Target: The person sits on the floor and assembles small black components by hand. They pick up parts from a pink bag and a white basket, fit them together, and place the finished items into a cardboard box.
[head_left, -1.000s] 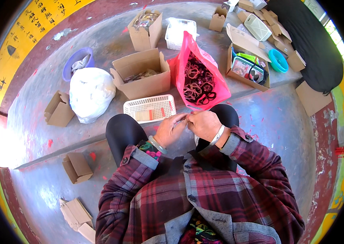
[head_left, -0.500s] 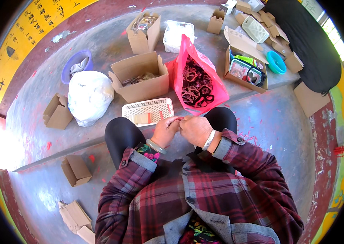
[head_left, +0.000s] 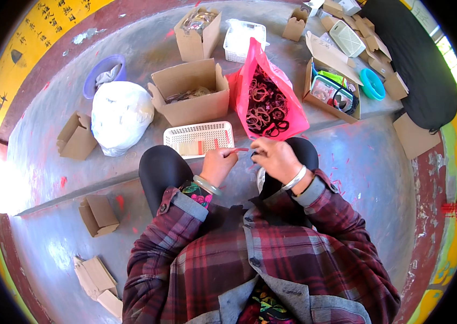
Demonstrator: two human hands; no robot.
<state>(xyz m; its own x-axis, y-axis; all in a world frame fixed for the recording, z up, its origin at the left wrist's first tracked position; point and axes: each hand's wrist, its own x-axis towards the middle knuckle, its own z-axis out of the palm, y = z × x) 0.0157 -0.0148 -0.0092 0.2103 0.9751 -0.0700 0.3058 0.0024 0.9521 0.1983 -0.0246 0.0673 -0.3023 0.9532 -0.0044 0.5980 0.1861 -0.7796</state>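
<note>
My left hand [head_left: 219,166], a pale bangle on its wrist, pinches a thin reddish strip [head_left: 241,149] that sticks out to the right from its fingertips. Close by on the right is my right hand [head_left: 278,160], with a silver bangle; its fingers are curled at the strip's far end. A small dark bit shows by those fingertips, too small to name. Just beyond my hands sits a white plastic basket [head_left: 172,139] with pale, red-ended pieces in it. An open pink bag [head_left: 295,120] of dark and pinkish loops stands behind my right hand.
Beyond the basket stands an open cardboard box [head_left: 196,112]. A stuffed white bag [head_left: 120,119] and a purple basin [head_left: 89,83] are at the left. Farther right are a filled box [head_left: 315,102] and a turquoise basin [head_left: 373,85]. A raised floor edge [head_left: 77,191] runs across.
My hands have drawn apart, the right one moving slightly right and its fingers lifting. The reddish strip now shows between them. The whole view has shifted a little.
</note>
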